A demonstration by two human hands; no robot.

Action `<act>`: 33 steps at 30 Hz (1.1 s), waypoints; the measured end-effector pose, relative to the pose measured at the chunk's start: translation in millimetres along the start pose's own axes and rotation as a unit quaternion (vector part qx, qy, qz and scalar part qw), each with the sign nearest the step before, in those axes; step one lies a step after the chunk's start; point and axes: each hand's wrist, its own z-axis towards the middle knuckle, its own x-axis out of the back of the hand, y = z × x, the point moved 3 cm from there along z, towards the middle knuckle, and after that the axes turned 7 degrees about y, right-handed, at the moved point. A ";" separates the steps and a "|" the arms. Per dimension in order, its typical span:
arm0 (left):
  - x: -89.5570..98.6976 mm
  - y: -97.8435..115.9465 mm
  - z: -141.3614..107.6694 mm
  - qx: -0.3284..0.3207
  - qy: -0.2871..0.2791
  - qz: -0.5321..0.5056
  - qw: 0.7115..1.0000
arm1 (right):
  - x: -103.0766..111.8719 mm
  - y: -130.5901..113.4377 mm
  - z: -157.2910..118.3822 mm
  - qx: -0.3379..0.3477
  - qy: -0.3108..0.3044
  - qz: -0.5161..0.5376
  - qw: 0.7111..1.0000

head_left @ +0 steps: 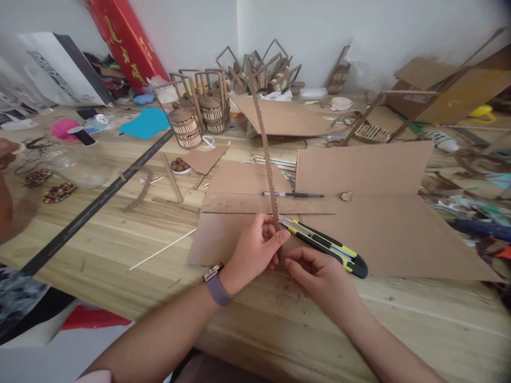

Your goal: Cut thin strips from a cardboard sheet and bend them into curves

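Observation:
A long, narrow strip of corrugated cardboard (265, 143) stands up from my hands, its fluted edge showing. My left hand (257, 247), with a watch on the wrist, is closed around its lower part. At the strip's bottom end, my right hand (315, 271) pinches with thumb and forefinger. A yellow and black utility knife (323, 242) lies just beyond my right hand, its blade end beside the strip. Beneath are flat cardboard sheets (383, 229), with a pen (295, 195) lying across one.
Small basket-like models (186, 127) stand at the back. To the left lie a dark straight bar (99, 199), a bowl of walnuts (180, 165), beads (59, 192) and a thin stick (163, 249). Another person's hand (8, 151) shows at the left edge. A cardboard box (459, 85) sits back right.

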 end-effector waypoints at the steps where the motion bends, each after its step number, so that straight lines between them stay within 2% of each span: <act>1: -0.2 -0.1 -0.3 -0.001 0.002 0.003 1.000 | -0.4 0.5 0.0 -0.004 0.000 0.003 1.000; 6: -0.8 1.2 -0.5 -0.007 0.008 0.013 1.000 | -0.9 2.5 -0.8 -0.009 -0.006 0.009 1.000; 11: -0.9 -0.8 0.7 0.016 0.004 -0.007 1.000 | -1.1 0.4 -1.7 0.046 -0.004 -0.019 0.999; 17: -4.0 -1.2 1.7 0.040 -0.032 -0.024 0.998 | -1.1 -2.2 -1.4 0.100 -0.005 -0.053 0.994; 20: -2.4 4.8 -2.6 0.070 -0.052 -0.015 0.996 | 3.2 -4.6 -1.2 0.129 0.022 -0.082 0.988; 23: 4.0 13.3 -13.5 0.076 -0.055 0.066 0.993 | 7.4 -7.3 -1.6 0.160 0.062 -0.116 0.978; 28: 12.0 27.6 -34.0 -0.013 -0.041 0.215 0.976 | 6.1 -8.9 -4.4 0.225 0.078 -0.144 0.960; 30: 11.7 32.2 -37.5 -0.064 -0.051 0.297 0.951 | 5.0 -8.6 -5.4 0.252 0.069 -0.157 0.952; 33: 9.4 35.9 -37.9 -0.135 -0.076 0.415 0.896 | 5.3 -9.3 -6.0 0.298 0.064 -0.177 0.936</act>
